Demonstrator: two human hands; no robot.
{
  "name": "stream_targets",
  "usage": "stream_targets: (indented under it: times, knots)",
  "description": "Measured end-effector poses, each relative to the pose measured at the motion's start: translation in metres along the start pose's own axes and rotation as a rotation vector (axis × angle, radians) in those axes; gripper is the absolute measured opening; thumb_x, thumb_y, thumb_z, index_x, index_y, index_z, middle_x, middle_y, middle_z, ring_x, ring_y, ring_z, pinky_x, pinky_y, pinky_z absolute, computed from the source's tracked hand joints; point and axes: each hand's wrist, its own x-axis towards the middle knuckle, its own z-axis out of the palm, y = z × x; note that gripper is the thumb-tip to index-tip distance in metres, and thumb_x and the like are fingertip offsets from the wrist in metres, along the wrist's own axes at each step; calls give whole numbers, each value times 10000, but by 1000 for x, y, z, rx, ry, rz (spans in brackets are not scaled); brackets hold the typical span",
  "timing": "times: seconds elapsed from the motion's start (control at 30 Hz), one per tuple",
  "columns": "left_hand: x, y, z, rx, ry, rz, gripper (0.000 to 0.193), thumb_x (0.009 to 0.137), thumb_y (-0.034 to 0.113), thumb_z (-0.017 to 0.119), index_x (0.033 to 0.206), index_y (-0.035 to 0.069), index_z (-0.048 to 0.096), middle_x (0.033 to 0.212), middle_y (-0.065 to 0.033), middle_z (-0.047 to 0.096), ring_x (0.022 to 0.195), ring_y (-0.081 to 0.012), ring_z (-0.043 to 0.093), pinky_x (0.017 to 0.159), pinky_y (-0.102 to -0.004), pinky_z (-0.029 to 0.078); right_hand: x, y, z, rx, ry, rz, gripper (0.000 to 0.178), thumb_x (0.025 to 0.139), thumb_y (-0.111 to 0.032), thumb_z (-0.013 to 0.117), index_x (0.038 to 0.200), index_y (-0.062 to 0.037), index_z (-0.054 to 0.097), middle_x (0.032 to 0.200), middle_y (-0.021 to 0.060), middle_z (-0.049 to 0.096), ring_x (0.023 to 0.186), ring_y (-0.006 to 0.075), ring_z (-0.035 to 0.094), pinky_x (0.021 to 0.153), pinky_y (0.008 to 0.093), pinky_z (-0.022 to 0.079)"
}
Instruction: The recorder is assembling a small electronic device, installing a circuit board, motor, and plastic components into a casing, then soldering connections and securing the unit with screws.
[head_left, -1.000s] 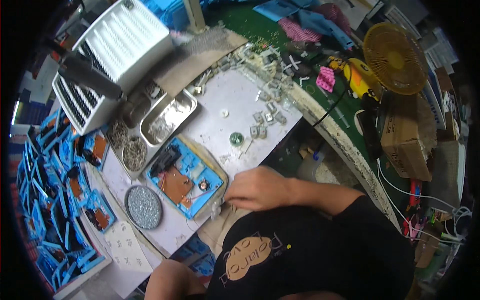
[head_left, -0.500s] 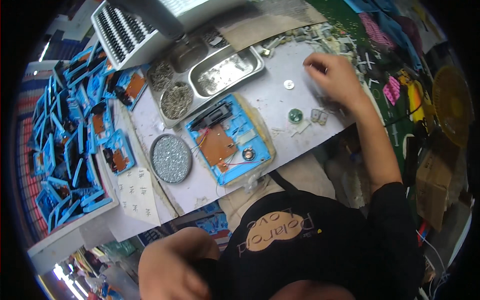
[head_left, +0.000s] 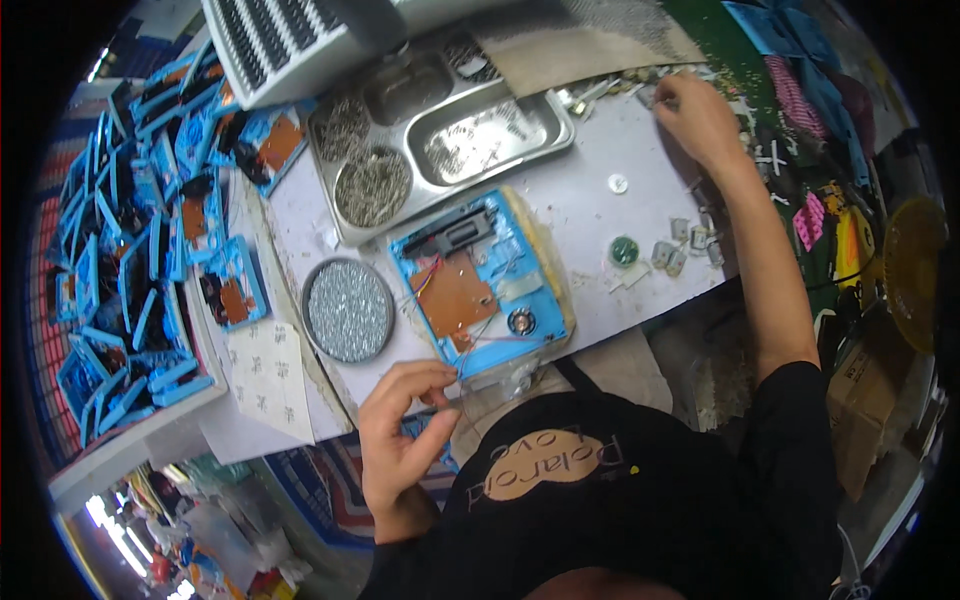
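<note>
A blue plastic casing [head_left: 548,316] lies on the table in front of me. It holds a brown circuit board [head_left: 450,300], a black part [head_left: 455,235], a small round speaker [head_left: 521,321] and thin wires. At its near left corner is my left hand [head_left: 405,435], fingertips by the edge, thumb apart from the fingers. My right hand [head_left: 700,120] is stretched to the far right, beside a heap of small pale parts [head_left: 600,95]. Its fingers are bent together; whatever they hold is hidden. Small square metal pieces [head_left: 668,257], a green round piece [head_left: 624,250] and a white disc [head_left: 617,184] lie nearer.
A steel tray [head_left: 400,222] with small metal parts stands behind the casing. Left of the casing is a round dish [head_left: 310,335] of grey bits. Several blue casings [head_left: 150,250] are piled at the left, beside a marked paper sheet [head_left: 270,380]. Cardboard [head_left: 590,50] lies at the back.
My left hand has risen from below the table edge to the casing's near left corner. My right hand has moved farther away, toward the heap. More square metal pieces now show.
</note>
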Motion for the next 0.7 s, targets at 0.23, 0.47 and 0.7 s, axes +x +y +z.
stream_targets:
  times: [0.23,0.47,0.7]
  knots:
    - [29,-13,23,243,28,135,219,807,-49,712,1025,-38,697,1018,-147,703,798,-194,636,740,-292,492,-1,7,10,15,-30,-48,309,846,-160,701,1132,-52,651,1036,156,692,990,365,663,868,445,517]
    - [77,-15,47,599,106,235,161,818,115,776,950,59,703,853,-72,623,793,-266,618,753,-384,422,-39,-22,-37,207,-152,-37,281,844,-187,700,1098,-68,688,997,134,713,869,330,667,805,434,528]
    - [108,-22,67,877,53,327,144,804,156,796,917,97,730,767,-45,587,728,-248,588,761,-406,362,-61,-26,-45,287,-168,59,250,855,-211,709,1042,-46,721,867,151,723,799,344,684,755,434,534]
